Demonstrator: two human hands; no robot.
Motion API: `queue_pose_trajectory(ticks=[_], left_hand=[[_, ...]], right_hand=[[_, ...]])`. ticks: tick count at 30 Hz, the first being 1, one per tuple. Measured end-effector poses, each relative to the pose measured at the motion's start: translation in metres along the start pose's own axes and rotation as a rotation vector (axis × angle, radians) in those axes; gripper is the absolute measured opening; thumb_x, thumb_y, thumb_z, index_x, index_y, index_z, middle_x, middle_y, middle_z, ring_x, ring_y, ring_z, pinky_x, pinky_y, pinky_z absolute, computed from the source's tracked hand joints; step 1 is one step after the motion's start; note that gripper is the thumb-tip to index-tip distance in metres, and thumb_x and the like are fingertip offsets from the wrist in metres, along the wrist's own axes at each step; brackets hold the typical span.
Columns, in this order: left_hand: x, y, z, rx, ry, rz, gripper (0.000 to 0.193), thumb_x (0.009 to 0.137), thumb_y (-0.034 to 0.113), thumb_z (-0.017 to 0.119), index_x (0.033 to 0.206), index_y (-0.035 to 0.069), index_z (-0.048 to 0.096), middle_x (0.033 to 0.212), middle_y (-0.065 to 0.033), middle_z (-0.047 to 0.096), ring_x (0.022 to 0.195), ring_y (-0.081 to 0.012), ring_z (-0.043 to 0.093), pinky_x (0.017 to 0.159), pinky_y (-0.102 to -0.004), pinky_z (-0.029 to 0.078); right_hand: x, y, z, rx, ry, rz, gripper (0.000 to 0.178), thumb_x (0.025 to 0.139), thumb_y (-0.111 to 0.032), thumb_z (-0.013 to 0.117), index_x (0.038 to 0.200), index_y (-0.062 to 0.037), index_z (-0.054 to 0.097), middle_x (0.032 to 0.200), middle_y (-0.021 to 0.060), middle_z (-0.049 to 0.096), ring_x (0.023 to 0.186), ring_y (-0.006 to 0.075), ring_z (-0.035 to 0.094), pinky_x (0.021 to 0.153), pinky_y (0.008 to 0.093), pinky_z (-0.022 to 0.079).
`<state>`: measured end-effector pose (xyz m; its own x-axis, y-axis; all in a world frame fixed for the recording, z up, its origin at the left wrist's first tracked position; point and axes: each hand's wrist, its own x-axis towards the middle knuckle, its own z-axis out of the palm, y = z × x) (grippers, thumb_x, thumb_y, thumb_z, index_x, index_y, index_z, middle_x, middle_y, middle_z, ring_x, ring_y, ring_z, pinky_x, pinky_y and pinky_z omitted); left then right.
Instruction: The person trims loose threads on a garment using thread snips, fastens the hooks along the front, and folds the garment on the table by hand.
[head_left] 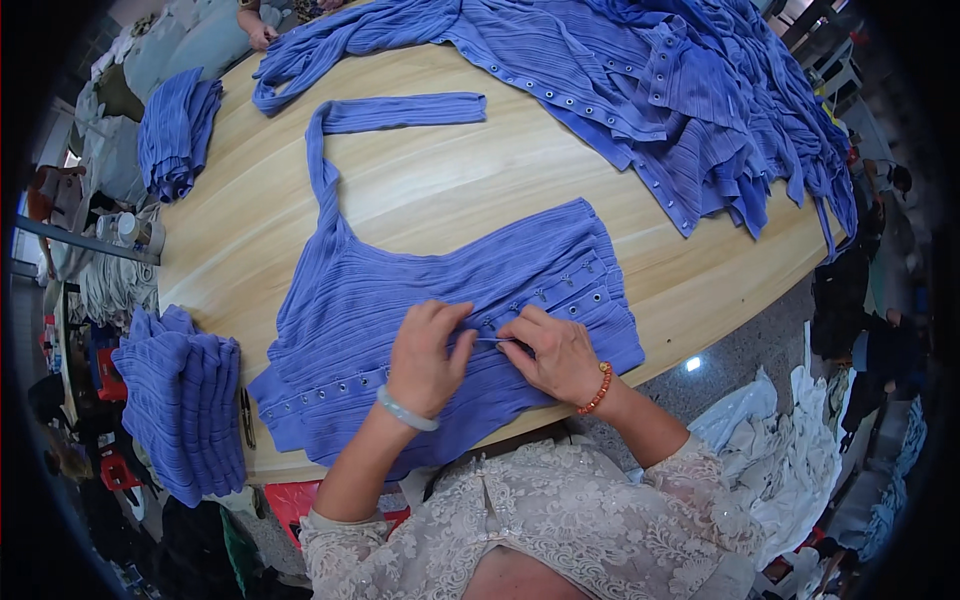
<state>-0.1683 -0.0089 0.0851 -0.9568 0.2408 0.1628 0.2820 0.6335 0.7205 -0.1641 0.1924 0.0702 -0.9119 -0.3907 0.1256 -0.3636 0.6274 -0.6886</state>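
Note:
A blue ribbed-knit cardigan [420, 270] lies spread on the wooden table in front of me, one sleeve stretched up and bent to the right. Metal hooks run along one front edge and eyelets along the other. My left hand [428, 355], with a pale bangle at the wrist, is closed in a pinch over the middle of the front. Close to its right, my right hand [555, 358], wearing an orange bead bracelet, pinches too. A thin blue edge or thread of the cardigan spans the gap between my fingertips. Some fabric is hidden under both hands.
A folded blue stack [185, 400] sits at the table's left edge, beside a slim dark tool [247, 418]. Another folded blue bundle [178, 135] lies far left. Loose blue cardigans [690, 110] heap at the far right. Another person's hand [262, 38] touches a sleeve at the far edge.

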Motion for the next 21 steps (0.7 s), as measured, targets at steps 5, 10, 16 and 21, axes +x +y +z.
queue_pose_trajectory(ticks=[5, 10, 16, 21], left_hand=[[0.017, -0.001, 0.027, 0.298, -0.094, 0.011, 0.027, 0.074, 0.007, 0.069, 0.1, 0.005, 0.065, 0.092, -0.0143, 0.062, 0.09, -0.0322, 0.058, 0.078, -0.0428, 0.046], [0.018, -0.005, 0.036, 0.287, -0.165, -0.057, 0.015, 0.072, 0.007, 0.07, 0.087, 0.006, 0.067, 0.088, -0.0137, 0.065, 0.089, -0.034, 0.06, 0.077, -0.0448, 0.047], [0.018, -0.014, 0.033, 0.106, -0.16, -0.114, 0.01, 0.078, 0.006, 0.065, 0.087, 0.001, 0.065, 0.085, -0.0189, 0.064, 0.087, -0.039, 0.059, 0.077, -0.0467, 0.048], [0.012, -0.011, 0.042, 0.087, -0.065, -0.038, 0.013, 0.078, 0.004, 0.065, 0.089, 0.001, 0.06, 0.087, -0.0195, 0.062, 0.085, -0.0394, 0.058, 0.076, -0.0487, 0.045]], right_hand=[[0.001, -0.002, 0.002, 0.005, -0.011, 0.002, 0.01, 0.083, -0.015, 0.069, 0.09, -0.0084, 0.066, 0.084, 0.0094, 0.06, 0.073, 0.0315, 0.063, 0.061, 0.0402, 0.051], [-0.001, 0.006, 0.009, 0.025, -0.028, 0.035, 0.012, 0.086, -0.022, 0.067, 0.091, -0.0106, 0.066, 0.087, 0.0096, 0.061, 0.075, 0.0337, 0.064, 0.064, 0.0434, 0.052], [0.005, 0.0, 0.01, 0.023, 0.04, 0.033, 0.012, 0.081, -0.017, 0.071, 0.09, -0.0077, 0.069, 0.083, 0.0105, 0.064, 0.072, 0.0309, 0.065, 0.063, 0.0387, 0.051], [0.004, 0.004, 0.01, 0.019, 0.061, 0.081, 0.015, 0.079, -0.018, 0.072, 0.088, -0.007, 0.07, 0.084, 0.0102, 0.065, 0.073, 0.0299, 0.066, 0.064, 0.0385, 0.051]])
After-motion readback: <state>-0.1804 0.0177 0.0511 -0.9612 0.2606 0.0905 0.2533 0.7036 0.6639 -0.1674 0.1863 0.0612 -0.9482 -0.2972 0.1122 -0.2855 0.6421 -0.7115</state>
